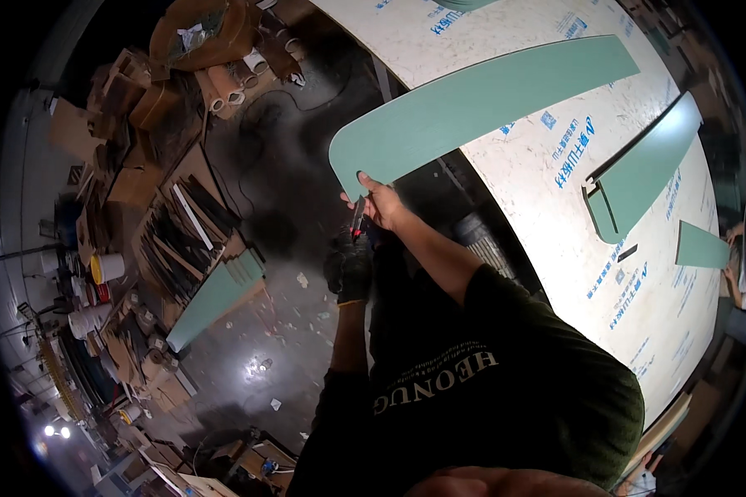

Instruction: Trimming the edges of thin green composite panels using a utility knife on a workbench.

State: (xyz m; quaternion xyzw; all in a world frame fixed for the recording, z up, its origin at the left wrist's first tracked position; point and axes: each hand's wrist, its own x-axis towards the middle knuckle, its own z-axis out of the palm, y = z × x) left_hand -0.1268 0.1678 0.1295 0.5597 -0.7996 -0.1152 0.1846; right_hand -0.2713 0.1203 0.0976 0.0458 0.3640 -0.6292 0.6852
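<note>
A long, curved, pale green panel (pixel 472 108) reaches from the white table out over the floor. Its rounded near-left end is in my bare right hand (pixel 379 203), with the thumb on top and the fingers underneath. Just below that corner, my left hand (pixel 347 267) wears a dark glove and is closed around a slim knife-like tool (pixel 358 217) with red parts. The tool's upper end is close to the panel's edge and my right fingers; whether it touches the panel cannot be made out.
The white printed table (pixel 530 190) bears a second green panel (pixel 646 170) with dark strips and a smaller green piece (pixel 701 246), touched by another person's hand (pixel 733 286). Dark offcut strips (pixel 178 248), a green board (pixel 217 300) and cardboard boxes (pixel 141 103) lie at left.
</note>
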